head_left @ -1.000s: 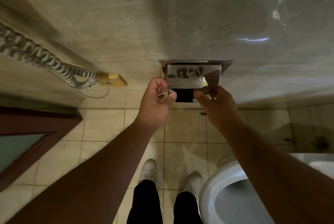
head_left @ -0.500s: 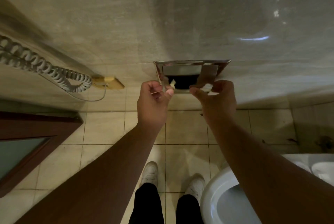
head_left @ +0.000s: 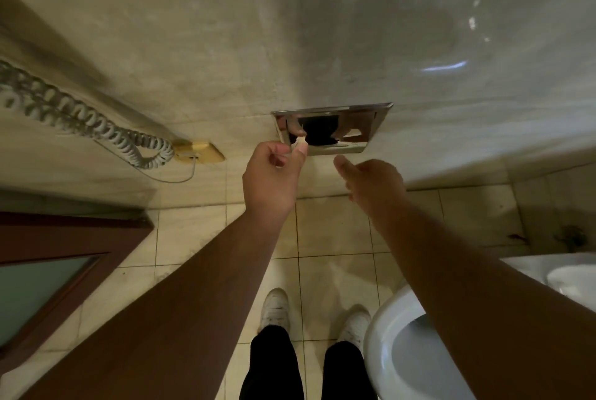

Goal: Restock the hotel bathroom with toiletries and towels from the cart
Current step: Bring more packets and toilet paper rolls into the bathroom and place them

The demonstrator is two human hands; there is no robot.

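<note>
A recessed chrome toilet-paper holder [head_left: 371, 122] is set in the marble wall ahead, and its mirror-like cover flap lies nearly flat against the frame. The flap reflects a dark shape, and no paper roll is visible. My left hand [head_left: 274, 180] is at the flap's lower left corner with its fingers curled and its thumb tip pinching the flap's edge. My right hand [head_left: 374, 183] hangs just below the holder, loosely curled with the thumb pointing up-left. It touches nothing and holds nothing.
A white toilet bowl [head_left: 383, 341] stands at the lower right, close to my right arm. A coiled phone cord [head_left: 96, 128] runs along the wall to a gold wall plate [head_left: 201, 152] at left. A brown door with a glass panel [head_left: 64, 238] is at far left. My white shoes stand on the tiled floor [head_left: 332, 232].
The flap, held raised by both hands a second ago, has swung down against the frame. My right hand has let go and dropped below it. My left hand stays at the corner.
</note>
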